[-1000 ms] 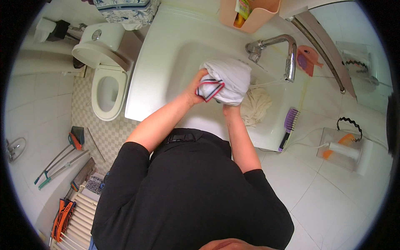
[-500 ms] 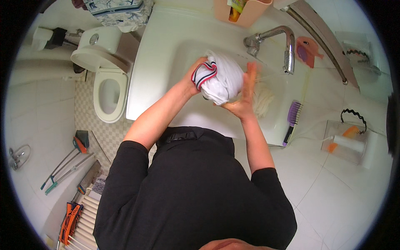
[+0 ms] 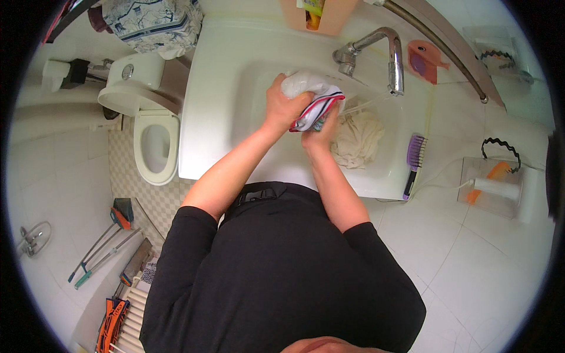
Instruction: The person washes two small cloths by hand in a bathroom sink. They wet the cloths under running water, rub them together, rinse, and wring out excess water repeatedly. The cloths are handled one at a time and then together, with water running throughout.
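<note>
Over the white sink (image 3: 212, 117), I hold a bunched white garment (image 3: 305, 85) with red and navy striped trim. My left hand (image 3: 285, 109) wraps round its left side, the thumb pressed across the front near the trim. My right hand (image 3: 321, 134) grips the trimmed edge from below right; its fingers are partly hidden by the fabric. A cream-coloured cloth (image 3: 358, 141) lies crumpled in the basin just right of my right hand. Above it, the chrome faucet (image 3: 395, 65) arches over the basin, and a thin pale streak, seemingly water, runs from its spout toward the garment.
On the sink's right edge rests a purple hairbrush (image 3: 415, 156). A pink holder (image 3: 332, 15) stands behind the basin, and a pink fish-shaped item (image 3: 426, 62) sits beside the faucet. To the left is a toilet (image 3: 156, 167) with its lid up.
The garment has been turned and squeezed smaller, its striped trim now on the right. My right hand, spread before, has closed on it. More of the cream cloth shows.
</note>
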### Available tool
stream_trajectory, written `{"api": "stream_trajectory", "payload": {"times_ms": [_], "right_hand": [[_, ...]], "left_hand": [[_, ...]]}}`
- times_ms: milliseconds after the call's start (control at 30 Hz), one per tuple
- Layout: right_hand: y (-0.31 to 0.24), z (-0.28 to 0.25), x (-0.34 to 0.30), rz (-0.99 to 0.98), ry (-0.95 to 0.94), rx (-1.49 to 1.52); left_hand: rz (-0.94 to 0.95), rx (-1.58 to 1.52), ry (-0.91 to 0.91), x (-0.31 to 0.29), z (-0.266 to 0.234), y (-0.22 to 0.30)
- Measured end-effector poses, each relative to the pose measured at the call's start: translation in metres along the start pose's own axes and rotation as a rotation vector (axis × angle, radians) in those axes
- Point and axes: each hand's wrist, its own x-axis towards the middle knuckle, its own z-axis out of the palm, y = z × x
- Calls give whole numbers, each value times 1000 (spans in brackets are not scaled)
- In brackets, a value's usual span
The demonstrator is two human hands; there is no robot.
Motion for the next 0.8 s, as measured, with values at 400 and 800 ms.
{"api": "stream_trajectory", "payload": {"times_ms": [400, 800], "right_hand": [[-4, -28, 13, 886, -221, 290], [-73, -107, 37, 282, -179, -1051]], "left_hand": [[467, 535, -224, -1, -4, -4], [-76, -74, 236, 74, -81, -25]]}}
